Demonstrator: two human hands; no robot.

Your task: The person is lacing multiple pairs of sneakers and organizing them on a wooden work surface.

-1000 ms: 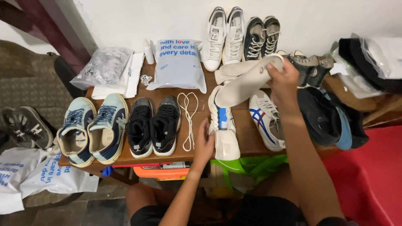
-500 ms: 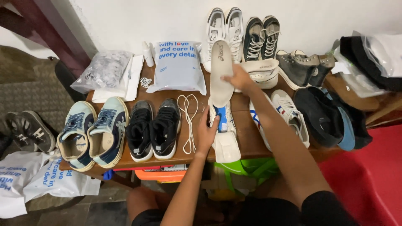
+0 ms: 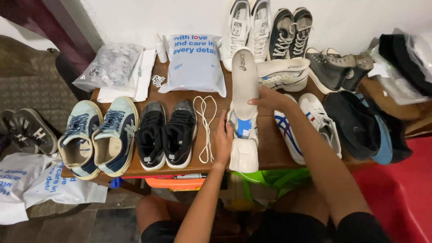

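Nearest the table's front edge, the left hand (image 3: 222,143) presses open-palmed against the side of a white lace-less sneaker with blue lining (image 3: 243,145). Just beyond, the right hand (image 3: 271,98) pinches a long off-white foam insole (image 3: 244,85), its heel end entering the sneaker.

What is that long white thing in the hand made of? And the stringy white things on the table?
The insole in the right hand looks like soft foam with a smooth matte top; it is thin and slightly curved. The laces look like woven fabric cord, lying limp in loops on the wooden table.
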